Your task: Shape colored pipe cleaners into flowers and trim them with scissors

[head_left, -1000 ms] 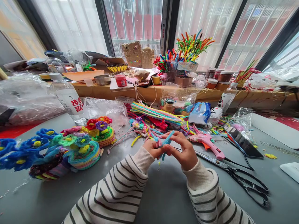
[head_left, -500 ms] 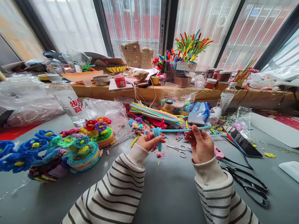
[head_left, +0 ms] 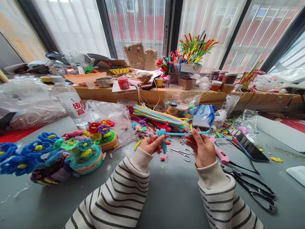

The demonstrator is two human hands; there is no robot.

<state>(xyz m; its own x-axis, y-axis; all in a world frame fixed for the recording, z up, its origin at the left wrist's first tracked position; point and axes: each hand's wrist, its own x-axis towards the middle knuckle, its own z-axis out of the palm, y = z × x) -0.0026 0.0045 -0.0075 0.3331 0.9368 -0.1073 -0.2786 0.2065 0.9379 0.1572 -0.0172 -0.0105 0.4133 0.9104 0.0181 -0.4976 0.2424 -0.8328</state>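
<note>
A light-blue pipe cleaner (head_left: pixel 179 134) stretches between my two hands above the grey table. Its left part is bent into several side-by-side loops, and these are pinched in the closed fingers of my left hand (head_left: pixel 152 145). A bit of pink shows beside the loops; what it belongs to is unclear. My right hand (head_left: pixel 202 148) is closed too, its thumb and fingers gripping the straight length near its free end. Below and between the hands lie small scissors (head_left: pixel 183 155) and pink scraps (head_left: pixel 164 157).
Pipe-cleaner flowers (head_left: pixel 38 148) and coiled round bases (head_left: pixel 85 159) stand at left. A pipe-cleaner bundle (head_left: pixel 159 116) lies behind my hands. To the right are a pink glue gun (head_left: pixel 221 154), large black scissors (head_left: pixel 256 190) and a dark phone-like slab (head_left: pixel 250 144). Bottles (head_left: pixel 71 101) stand farther back.
My right hand has come slightly closer to my left, and less of the pipe cleaner sticks out beyond it. The loops in my left hand have tilted a little.
</note>
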